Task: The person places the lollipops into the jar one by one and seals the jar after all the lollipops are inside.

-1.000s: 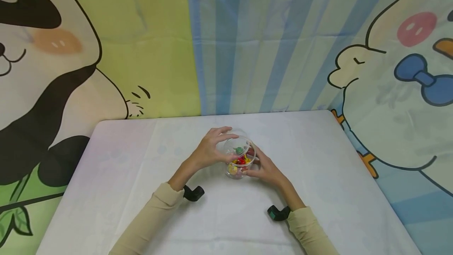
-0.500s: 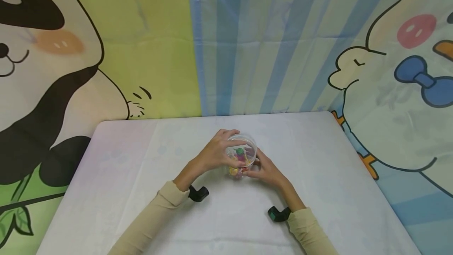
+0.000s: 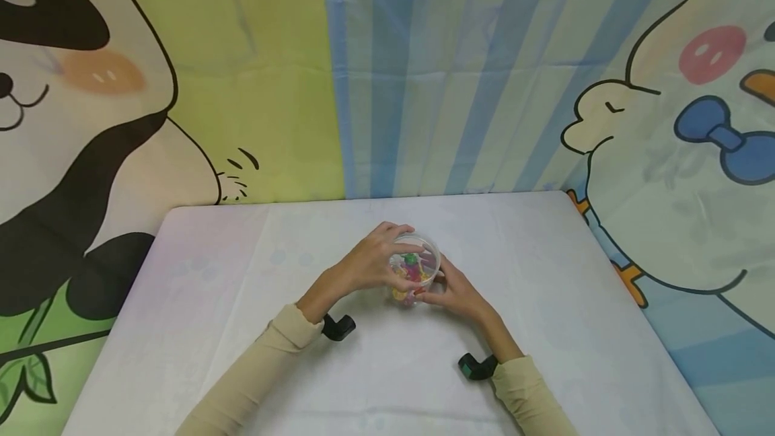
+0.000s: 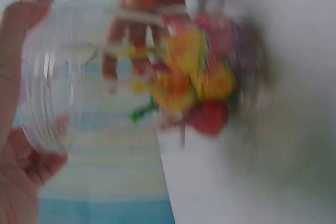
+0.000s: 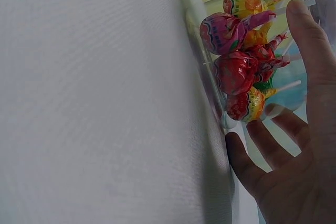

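A clear jar (image 4: 105,129) stands upright on the table in the head view, holding several wrapped lollipops (image 5: 236,72) in red, yellow and purple, with white sticks pointing up. My left hand (image 3: 369,261) grips the clear lid (image 4: 39,93) at the jar's mouth, thumb and fingers spread around its rim. Whether the lid is fully seated cannot be told. Low on the other side, my right hand (image 3: 458,291) holds the jar's body, its thumb and fingers around the wall. The left wrist view is blurred.
A white cloth covers the table (image 3: 290,382). Behind it hangs a curtain (image 3: 393,86) with stripes and cartoon animals. Black wrist cameras (image 3: 339,328) sit on both wrists, just past the beige sleeves (image 3: 260,362).
My left hand has moved slightly right, bringing the lid from the left and above onto the jar's mouth. Over the last half second it barely shifts. My right hand stays on the jar.
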Available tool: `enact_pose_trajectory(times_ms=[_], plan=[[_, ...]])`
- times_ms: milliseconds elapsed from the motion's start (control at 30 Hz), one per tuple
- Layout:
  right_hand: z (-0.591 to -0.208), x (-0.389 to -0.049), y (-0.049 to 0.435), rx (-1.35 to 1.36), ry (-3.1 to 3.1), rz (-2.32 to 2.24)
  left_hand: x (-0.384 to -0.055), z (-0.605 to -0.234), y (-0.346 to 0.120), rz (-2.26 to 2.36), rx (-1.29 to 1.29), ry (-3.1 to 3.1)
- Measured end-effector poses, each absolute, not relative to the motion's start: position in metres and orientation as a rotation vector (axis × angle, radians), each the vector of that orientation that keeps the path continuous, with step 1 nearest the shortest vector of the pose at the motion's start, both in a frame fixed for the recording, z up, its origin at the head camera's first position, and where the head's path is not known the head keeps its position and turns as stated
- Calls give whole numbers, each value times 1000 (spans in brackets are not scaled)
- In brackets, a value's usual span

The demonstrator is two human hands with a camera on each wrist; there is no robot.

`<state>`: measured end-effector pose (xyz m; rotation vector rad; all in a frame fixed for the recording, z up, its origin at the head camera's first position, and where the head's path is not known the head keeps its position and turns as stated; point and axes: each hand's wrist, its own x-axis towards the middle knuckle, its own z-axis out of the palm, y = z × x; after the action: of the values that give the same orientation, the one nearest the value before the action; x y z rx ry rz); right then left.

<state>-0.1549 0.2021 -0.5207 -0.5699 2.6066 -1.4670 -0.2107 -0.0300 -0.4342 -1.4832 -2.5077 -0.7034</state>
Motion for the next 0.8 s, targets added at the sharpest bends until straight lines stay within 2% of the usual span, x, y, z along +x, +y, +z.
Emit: enact_pose_trajectory(times_ms=[233,433,633,800], plan=[[-508,-149,198,-544,2567,-1500,-246,-423,-33,-641,-2001,-2433],[-512,-151,198,-580,2553,-1493,-256,-418,-35,-611,-2163,-2470],[-520,-151,203,-613,2590,-1458,-244,-435,-40,-847,-2063,-2564],[-523,-141,208,-696,2843,-1254,-218,-466,-59,-1376,-1597,-2628]])
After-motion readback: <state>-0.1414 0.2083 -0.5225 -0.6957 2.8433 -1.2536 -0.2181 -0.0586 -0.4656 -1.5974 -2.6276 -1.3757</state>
